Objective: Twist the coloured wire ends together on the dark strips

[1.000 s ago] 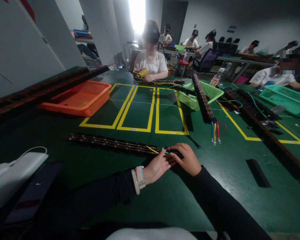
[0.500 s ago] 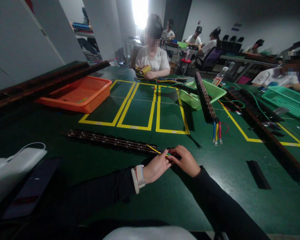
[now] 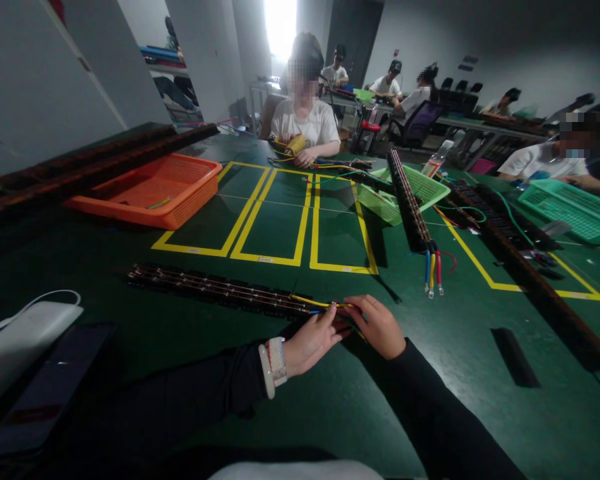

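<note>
A long black strip (image 3: 215,290) with thin metal rods along its top lies slantwise on the green table. From its right end come a yellow wire (image 3: 310,302) and a short piece of blue wire (image 3: 314,311). My left hand (image 3: 313,340), with a watch on its wrist, is closed round the wires near that end, thumb on top. Just right of it my right hand (image 3: 381,328) pinches the yellow wire between thumb and fingers. A green-yellow wire (image 3: 361,333) shows below the right fingers. The fingers hide part of the wires.
An orange basket (image 3: 195,200) stands at the left, a light green basket (image 3: 433,183) at the back right. Another strip with lugged wires (image 3: 410,200) leans on it. A phone (image 3: 50,387) and white device (image 3: 35,340) lie left. A person (image 3: 305,123) sits opposite.
My right hand has shifted slightly and now holds the yellow wire drawn out to the right. The green-yellow wire has moved below the fingers, and the blue wire shows beside my left thumb.
</note>
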### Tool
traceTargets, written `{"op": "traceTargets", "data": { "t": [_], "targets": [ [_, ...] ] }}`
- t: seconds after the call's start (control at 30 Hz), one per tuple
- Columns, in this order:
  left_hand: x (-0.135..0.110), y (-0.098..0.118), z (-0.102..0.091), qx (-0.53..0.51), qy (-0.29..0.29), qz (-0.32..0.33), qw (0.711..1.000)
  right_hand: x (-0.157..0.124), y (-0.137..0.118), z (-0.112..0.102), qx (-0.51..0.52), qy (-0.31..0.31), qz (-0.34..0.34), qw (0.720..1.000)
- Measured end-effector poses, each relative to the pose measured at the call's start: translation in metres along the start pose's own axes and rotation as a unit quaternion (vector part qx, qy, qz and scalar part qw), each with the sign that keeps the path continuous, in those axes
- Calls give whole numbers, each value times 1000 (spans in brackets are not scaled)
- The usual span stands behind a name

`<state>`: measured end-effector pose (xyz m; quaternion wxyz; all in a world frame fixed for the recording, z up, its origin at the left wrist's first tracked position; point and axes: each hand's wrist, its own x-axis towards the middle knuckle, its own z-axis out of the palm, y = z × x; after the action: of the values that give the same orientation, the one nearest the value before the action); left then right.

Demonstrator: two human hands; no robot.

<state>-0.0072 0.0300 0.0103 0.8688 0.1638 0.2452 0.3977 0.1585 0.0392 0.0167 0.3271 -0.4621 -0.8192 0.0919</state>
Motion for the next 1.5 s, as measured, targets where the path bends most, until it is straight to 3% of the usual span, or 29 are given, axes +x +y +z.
{"op": "traceTargets", "data": {
  "t": [0.13, 0.3, 0.43, 0.63, 0.87, 1.03, 1.23, 1.33, 1.5],
  "targets": [
    [-1, 1, 0, 39, 6, -2, 999, 7, 11, 4, 79, 19, 35, 996],
    [-2, 1, 1, 51, 7, -13, 999, 11, 18, 8, 76, 18, 61, 995],
    [-2, 0, -1, 29, 10, -21, 999, 11, 14, 10, -1, -42, 54, 998],
    [0, -1, -6, 15, 9, -23, 1000, 13, 7, 5, -140, -143, -19, 980],
    [-1, 1, -2, 16, 3, -24, 1000, 2, 17, -18, -29, -40, -21, 999],
    [-1, 2, -2, 16, -9, -34, 999, -2, 8, -31, -63, -118, -105, 985],
    [0, 2, -4, 9, -13, -47, 999, 0, 0, -24, -106, -167, -78, 977],
    [0, 1, -4, 12, -14, -42, 999, -2, 3, -23, -97, -150, -77, 981],
    [0, 1, -1, 28, -9, -24, 999, -5, 8, -24, -68, -68, -43, 994]
  ]
}}
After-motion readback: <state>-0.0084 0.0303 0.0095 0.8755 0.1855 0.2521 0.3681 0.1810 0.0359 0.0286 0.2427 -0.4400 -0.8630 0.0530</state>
